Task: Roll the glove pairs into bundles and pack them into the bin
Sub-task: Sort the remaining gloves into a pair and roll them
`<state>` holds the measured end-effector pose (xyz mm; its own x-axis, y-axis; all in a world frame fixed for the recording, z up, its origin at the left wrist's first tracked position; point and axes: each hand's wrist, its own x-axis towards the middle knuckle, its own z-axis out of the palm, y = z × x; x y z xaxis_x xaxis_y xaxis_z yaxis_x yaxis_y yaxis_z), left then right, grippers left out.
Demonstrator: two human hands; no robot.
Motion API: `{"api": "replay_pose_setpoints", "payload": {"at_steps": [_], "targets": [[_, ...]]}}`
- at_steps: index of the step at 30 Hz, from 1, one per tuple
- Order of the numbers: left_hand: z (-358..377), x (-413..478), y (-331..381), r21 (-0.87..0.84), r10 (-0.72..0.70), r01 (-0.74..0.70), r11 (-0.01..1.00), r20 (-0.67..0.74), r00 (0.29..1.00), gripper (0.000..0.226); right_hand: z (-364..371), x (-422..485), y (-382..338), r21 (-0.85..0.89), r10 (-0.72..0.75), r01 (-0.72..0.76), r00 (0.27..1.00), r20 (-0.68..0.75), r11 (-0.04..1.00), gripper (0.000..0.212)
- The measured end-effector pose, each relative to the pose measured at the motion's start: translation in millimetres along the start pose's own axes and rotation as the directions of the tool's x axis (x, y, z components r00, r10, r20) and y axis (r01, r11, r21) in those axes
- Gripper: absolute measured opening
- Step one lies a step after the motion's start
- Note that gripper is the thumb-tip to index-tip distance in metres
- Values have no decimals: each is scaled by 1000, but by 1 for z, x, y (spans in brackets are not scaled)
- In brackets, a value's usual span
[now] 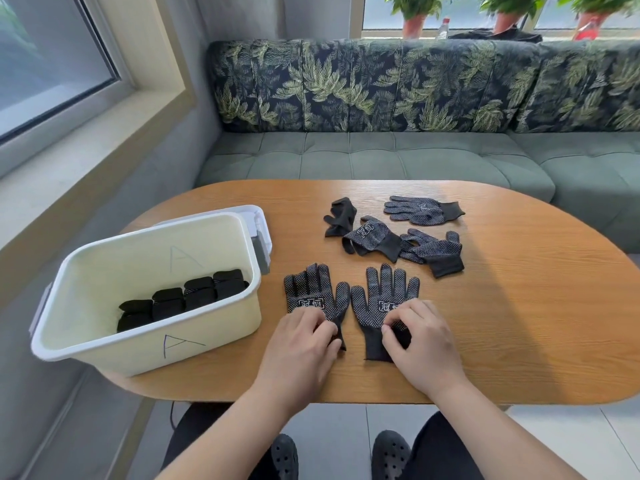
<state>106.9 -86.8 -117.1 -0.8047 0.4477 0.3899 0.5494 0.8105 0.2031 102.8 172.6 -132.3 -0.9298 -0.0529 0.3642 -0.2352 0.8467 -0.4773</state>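
The left grip (304, 344) pinches the cuff of the left dotted glove (317, 289). The right grip (420, 341) pinches the right dotted glove's (384, 299) cuff. Far left, rolled bundles (183, 301) fill the bin (121, 355).

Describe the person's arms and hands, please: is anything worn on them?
The left hand and right hand are bare: no glove, ring or watch shows. The left forearm and right forearm are bare too; no sleeve is in view.
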Motion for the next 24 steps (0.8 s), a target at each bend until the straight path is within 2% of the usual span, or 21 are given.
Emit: {"api": "replay_pose_setpoints", "payload": {"at_steps": [2, 4, 5, 7, 9, 13, 18, 22, 24], "targets": [[1, 9, -1, 9, -102, 102, 995, 61, 993, 37, 1, 0, 1, -4, 22, -22, 1000, -10, 1000, 9], [4, 18, -1, 19, -217, 218, 976, 237, 947, 56, 2, 0, 2, -11, 38, -38, 999, -17, 999, 11], [6, 21, 0, 33, -242, 245, 969, 326, 914, 64, 2, 0, 2, -18, 41, -41, 999, -20, 999, 11], [10, 20, 2, 67, -219, 210, 976, 386, 896, 76, 3, -1, 2, -31, 38, -39, 999, -29, 999, 11], [13, 13, 5, 44, -192, 188, 981, 320, 928, 78, 2, 0, 1, -34, 37, -38, 999, -39, 999, 11], [9, -8, 5, -85, -110, 117, 989, 87, 990, 50, 2, -1, -1, -48, -25, 24, 999, -23, 999, 8], [2, -22, -8, -89, -23, 25, 996, 29, 999, 19, 5, 0, -2, -74, -93, 96, 995, 36, 993, 15], [-4, -20, -11, -50, -49, 47, 998, -28, 998, 5, 5, -1, -2, -72, -107, 110, 993, 42, 991, 24], [-10, -18, -3, -140, -134, 123, 983, -76, 988, 2, 6, -2, 0, -67, -119, 124, 991, 63, 990, 28]]}}
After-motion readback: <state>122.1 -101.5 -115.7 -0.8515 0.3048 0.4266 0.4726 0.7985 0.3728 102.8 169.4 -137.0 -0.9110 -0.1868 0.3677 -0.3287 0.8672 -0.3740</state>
